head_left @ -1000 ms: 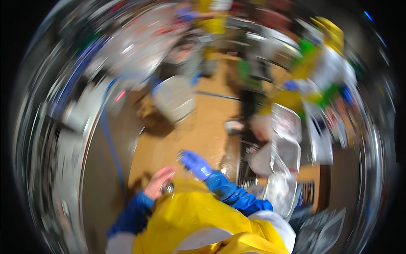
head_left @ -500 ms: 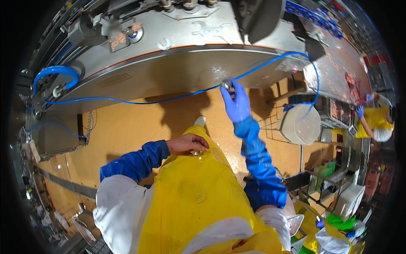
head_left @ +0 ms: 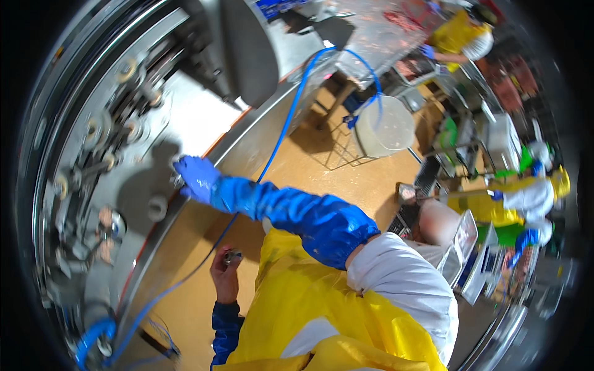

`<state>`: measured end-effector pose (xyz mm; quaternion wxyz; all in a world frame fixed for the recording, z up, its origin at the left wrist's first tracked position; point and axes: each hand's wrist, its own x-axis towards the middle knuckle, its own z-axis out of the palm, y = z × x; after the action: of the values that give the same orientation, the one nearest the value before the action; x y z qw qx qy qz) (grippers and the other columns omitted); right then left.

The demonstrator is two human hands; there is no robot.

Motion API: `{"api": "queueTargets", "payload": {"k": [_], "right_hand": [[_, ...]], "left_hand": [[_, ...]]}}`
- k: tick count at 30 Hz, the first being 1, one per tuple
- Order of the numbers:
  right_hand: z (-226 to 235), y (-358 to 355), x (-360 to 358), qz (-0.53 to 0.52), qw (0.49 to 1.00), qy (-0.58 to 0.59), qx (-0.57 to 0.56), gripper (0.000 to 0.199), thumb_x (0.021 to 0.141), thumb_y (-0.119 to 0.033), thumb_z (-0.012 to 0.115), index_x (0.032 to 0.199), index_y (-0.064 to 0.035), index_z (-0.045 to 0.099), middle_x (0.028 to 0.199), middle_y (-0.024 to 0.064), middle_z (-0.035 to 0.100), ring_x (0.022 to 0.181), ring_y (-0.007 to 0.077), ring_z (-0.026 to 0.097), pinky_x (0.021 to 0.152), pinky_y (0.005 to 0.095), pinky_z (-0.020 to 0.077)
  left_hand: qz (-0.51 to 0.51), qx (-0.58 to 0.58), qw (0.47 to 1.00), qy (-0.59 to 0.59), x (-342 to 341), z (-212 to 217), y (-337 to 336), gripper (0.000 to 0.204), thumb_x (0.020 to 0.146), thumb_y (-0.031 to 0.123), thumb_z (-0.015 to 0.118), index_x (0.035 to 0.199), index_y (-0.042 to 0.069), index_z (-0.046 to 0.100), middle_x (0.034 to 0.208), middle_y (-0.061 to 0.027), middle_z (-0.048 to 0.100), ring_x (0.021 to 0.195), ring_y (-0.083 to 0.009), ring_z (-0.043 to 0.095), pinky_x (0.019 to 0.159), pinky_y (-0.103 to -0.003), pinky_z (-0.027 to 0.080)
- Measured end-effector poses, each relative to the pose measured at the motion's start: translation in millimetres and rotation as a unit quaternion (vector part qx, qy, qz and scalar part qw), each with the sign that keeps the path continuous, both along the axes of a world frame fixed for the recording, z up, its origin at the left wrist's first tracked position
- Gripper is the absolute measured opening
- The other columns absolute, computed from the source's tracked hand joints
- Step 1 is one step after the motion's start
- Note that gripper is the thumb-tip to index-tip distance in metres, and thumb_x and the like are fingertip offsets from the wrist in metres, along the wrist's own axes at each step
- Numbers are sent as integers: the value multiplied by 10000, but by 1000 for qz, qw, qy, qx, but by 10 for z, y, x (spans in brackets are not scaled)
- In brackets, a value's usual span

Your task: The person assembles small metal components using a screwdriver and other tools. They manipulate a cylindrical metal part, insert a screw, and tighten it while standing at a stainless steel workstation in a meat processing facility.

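My left hand (head_left: 226, 279), bare, is closed around a small round metal fitting (head_left: 232, 256) beside the yellow apron (head_left: 309, 281). My right hand (head_left: 199, 177), in a blue-violet glove, reaches over the edge of the steel machine top (head_left: 139, 176). Its fingers are bent over a small shiny metal part (head_left: 177, 181), mostly hidden by the glove. A pale ring-shaped piece (head_left: 158, 208) lies on the steel just nearer than that hand. The blue hose (head_left: 281, 139) passes beneath my right sleeve.
Rollers and shafts (head_left: 96, 130) line the machine's left side, with a large dark guard (head_left: 247, 55) at its far end. A whitish tub (head_left: 385, 127) stands right of it on a wire rack. Co-workers in yellow aprons (head_left: 458, 34) are at the far right and right.
My view has turned, so the machine now lies at the left. My right hand has gone from beside the machine's front to above its top. My left hand has lifted off the apron.
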<state>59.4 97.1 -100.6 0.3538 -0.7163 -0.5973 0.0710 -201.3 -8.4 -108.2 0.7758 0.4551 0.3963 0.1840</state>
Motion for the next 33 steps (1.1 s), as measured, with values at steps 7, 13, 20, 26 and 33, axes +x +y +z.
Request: {"api": "queueTargets", "payload": {"k": [7,13,20,26,33], "right_hand": [[-104,-2291,236,-50,541,828,-140,707,1030,-749,437,1249,-115,663,903,59,750,717,154,721,663,298,623],[-25,-3980,489,-191,566,795,107,465,1095,-538,542,1236,-133,723,967,3,729,762,116,662,691,275,554],[-220,-5672,778,-333,503,714,355,317,1082,-341,640,1251,-76,675,1061,78,727,867,194,704,714,315,557],[-412,-6709,1473,-328,525,679,395,336,1115,-314,586,1304,-37,613,1124,87,696,912,175,703,780,308,575],[-911,-7664,2254,-427,502,661,359,379,1112,-349,589,1327,-42,640,1108,74,725,884,156,711,756,300,587]], "left_hand": [[-214,284,927,-122,1429,127,255,514,899,20,807,1379,-19,627,1303,-69,542,1136,-161,622,1003,-330,519],[-453,542,670,-230,2869,479,-747,616,905,156,842,1438,2,575,1339,-198,613,1170,-303,653,1004,-409,547],[-548,330,742,-204,4670,-555,-2077,579,951,190,797,1441,14,544,1359,-205,585,1161,-343,675,979,-433,580],[-483,586,628,-170,6438,-1710,-2889,491,947,128,744,1400,15,593,1319,-242,605,1173,-369,670,978,-432,571],[-665,91,740,34,6670,-1604,-4235,286,1082,219,619,1324,68,648,1119,-24,718,922,-154,703,768,-322,606]]}}
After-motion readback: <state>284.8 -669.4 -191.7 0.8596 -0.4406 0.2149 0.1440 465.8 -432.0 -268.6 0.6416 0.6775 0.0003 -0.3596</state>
